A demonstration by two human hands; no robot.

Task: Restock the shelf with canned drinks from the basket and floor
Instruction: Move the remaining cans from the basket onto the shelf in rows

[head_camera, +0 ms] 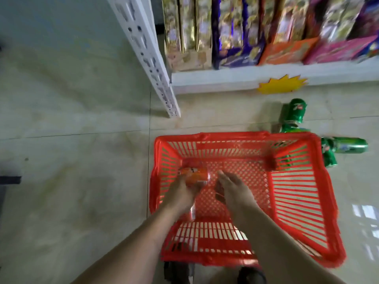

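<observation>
A red plastic basket (297, 193) stands on the floor below me. Inside it, my left hand (182, 193) grips an orange can (194, 175) near the basket's left wall. My right hand (231, 189) hovers beside it over the basket floor, fingers straight and holding nothing. A second can (192, 212) shows partly under my left wrist. Green cans lie on the floor beyond the basket: one (293, 110) toward the shelf, another (350, 145) on its side at the right, one more (328, 156) against the basket's right corner. The picture is motion-blurred.
The white bottom shelf (225, 78) at the top carries snack boxes (235, 31) and a yellow starburst tag (281, 85). Its perforated white upright (151, 58) slants down to the tiled floor (71, 140). My shoes (252, 275) show under the basket's near edge.
</observation>
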